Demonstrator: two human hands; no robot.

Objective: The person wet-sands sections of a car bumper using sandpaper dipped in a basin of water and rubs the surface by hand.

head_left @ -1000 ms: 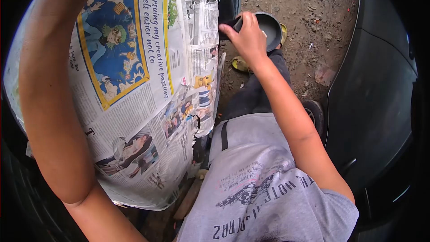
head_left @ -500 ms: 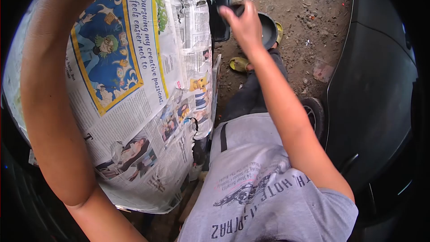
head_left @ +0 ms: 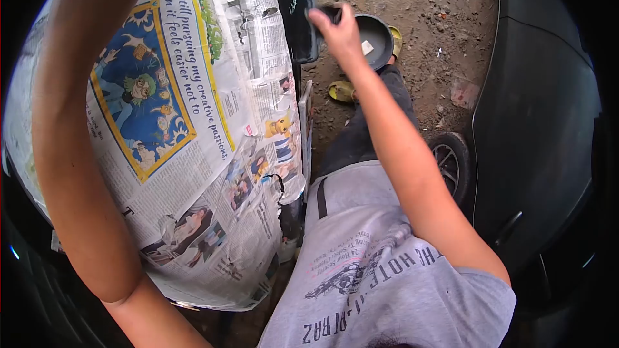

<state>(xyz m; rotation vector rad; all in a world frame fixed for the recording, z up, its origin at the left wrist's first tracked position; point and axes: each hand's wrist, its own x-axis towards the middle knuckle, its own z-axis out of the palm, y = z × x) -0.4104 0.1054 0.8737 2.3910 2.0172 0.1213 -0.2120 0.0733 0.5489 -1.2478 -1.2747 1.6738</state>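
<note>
My right hand is closed round a small dark object, thumb on one side and fingers on the other. It is at the right edge of a glossy black panel; whether the object touches the panel is unclear. Just right of the hand, a dark round basin contains a pale rectangular piece. My left arm reaches up the left side, with its hand beyond the top edge. Newspaper sheets, torn along one side, cover a large curved surface between my arms.
A dark car body stands along the right, with a wheel near my hip. Yellow-green shoes rest on rough dirt ground. A flat reddish scrap lies near the car.
The view has shifted, so the newspaper and black panel appear further left and lower. My right hand has moved slightly left and up in view, still holding the dark object.
</note>
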